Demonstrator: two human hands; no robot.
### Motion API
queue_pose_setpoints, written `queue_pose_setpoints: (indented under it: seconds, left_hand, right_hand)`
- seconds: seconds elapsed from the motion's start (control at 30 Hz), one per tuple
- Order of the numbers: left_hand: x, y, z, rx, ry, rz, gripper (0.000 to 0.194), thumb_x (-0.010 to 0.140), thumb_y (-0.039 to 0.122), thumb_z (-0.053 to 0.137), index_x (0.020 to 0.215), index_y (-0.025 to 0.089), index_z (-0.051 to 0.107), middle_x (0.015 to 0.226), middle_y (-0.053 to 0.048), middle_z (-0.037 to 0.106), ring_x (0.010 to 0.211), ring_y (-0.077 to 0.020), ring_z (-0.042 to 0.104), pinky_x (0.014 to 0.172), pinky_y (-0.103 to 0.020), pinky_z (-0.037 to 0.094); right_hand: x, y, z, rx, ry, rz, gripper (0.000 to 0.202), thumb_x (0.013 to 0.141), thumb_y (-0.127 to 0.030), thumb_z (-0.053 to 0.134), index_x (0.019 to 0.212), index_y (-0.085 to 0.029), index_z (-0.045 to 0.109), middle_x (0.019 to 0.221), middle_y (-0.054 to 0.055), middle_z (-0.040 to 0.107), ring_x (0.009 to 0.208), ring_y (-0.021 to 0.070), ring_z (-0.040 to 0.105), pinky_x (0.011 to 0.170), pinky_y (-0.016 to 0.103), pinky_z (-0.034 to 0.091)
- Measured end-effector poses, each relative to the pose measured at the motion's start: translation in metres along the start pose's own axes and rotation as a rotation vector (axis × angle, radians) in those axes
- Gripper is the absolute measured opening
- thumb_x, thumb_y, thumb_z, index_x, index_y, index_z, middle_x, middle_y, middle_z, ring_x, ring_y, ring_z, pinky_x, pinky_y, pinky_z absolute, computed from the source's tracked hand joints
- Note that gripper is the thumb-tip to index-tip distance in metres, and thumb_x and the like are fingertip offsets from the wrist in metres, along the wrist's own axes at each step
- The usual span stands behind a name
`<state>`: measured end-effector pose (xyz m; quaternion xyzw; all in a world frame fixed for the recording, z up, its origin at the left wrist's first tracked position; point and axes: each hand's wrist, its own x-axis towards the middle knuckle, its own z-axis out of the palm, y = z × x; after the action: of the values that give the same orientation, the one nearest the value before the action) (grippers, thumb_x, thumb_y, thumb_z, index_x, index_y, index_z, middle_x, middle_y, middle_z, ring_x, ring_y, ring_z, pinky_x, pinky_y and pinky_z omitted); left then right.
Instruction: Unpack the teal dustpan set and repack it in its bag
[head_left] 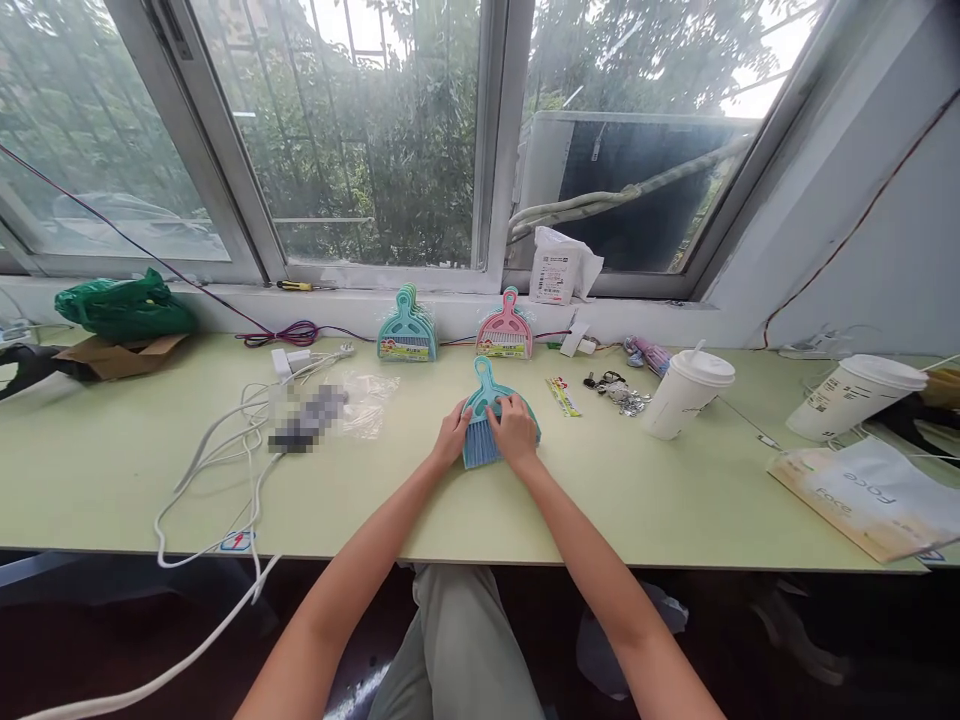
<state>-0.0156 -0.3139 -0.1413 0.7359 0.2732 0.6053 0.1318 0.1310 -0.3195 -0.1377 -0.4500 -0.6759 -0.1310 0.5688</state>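
1. Left hand [452, 432]: fingers curled against the left edge of a small teal dustpan [487, 395] lying flat on the pale green table [112, 480]; grip partly hidden, so how firmly it clasps cannot be told.
2. Right hand [514, 428]: palm down on the right side of the same dustpan, fingers bent over its top and pressing on it.
3. Blue brush [478, 445]: bristles show between the two hands, lying on the dustpan and sticking out toward the table's near edge.
4. Dustpan position: centre of the table, handle pointing away toward the window sill [360, 298].
5. Teal dustpan set [407, 332] and pink dustpan set [506, 333]: stand upright against the sill, side by side, well behind the hands.
6. Left of the hands: white cables [225, 440] loop across the table; clear plastic wrapper [367, 395] lies near them.
7. Right of the hands: small printed label strip [562, 397], keys [619, 390], then a white lidded cup [686, 392], tilted in view.
8. Far right: second lidded cup [855, 395] and a paper bag [862, 495] lying flat.
9. Far left: green plastic bag [124, 305] on cardboard.
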Motion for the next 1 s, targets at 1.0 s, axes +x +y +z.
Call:
queue_pose_setpoints:
  seconds: [1.0]
  left_hand:
    - [0.008, -0.004, -0.079, 1.030, 0.070, -0.393, 0.028, 0.090, 0.035, 0.037, 0.101, 0.020, 0.059, 0.102, -0.011, 0.065, 0.097, -0.0248, 0.061, 0.074, -0.031, 0.041]
  right_hand:
    - [0.030, 0.058, -0.043, -0.555, -0.318, 0.276, 0.025, 0.072, -0.033, 0.064, 0.087, -0.014, 0.072, 0.097, 0.016, 0.069, 0.100, 0.0293, 0.060, 0.086, 0.040, 0.035]
